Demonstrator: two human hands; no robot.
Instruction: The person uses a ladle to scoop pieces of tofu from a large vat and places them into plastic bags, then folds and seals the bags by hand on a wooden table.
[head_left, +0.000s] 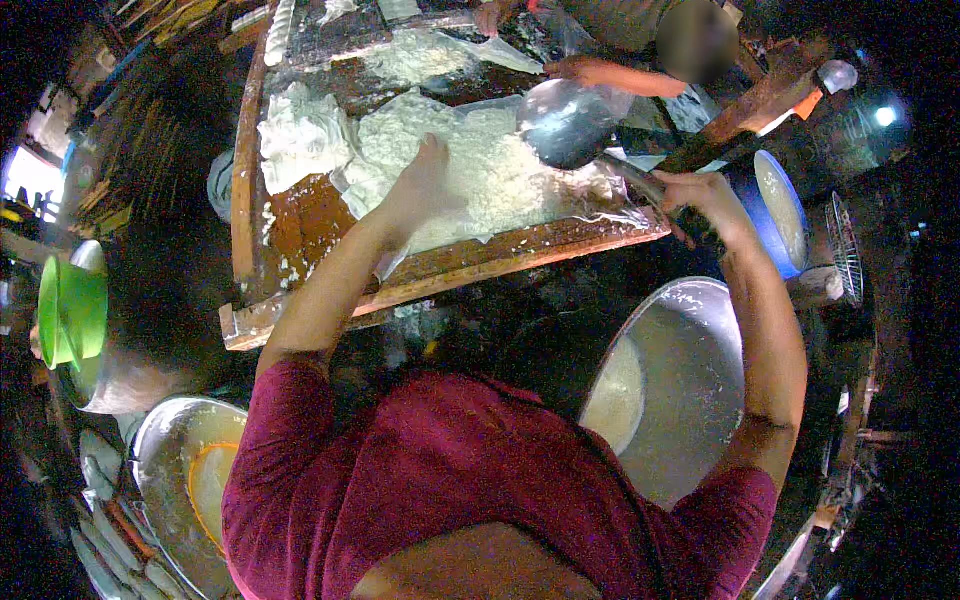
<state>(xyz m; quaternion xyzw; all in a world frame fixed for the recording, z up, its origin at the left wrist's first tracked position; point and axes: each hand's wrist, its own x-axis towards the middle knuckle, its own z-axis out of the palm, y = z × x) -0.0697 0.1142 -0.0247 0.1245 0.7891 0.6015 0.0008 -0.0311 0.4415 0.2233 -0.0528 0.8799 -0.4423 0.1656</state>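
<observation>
On a wooden tray with raised edges (450, 276) lies a sheet covered with a white, crumbly mass (495, 180). My left hand (431, 180) is over the middle of this mass, blurred, its fingers pointing up the picture; whether it touches the mass is unclear. With my right hand (694, 196) I hold the handle of a large round metal ladle (568, 124) at the tray's right corner. The ladle's bowl sits over the right part of the mass. A crumpled white cloth or film with white mass (300, 139) lies at the tray's left side.
Across the tray a co-worker's hand and forearm (622, 76) reach in near the ladle. Large metal basins stand at lower right (697, 322) and lower left (161, 435). A blue bucket (780, 214) is right of the tray, a green plastic container (75, 311) far left.
</observation>
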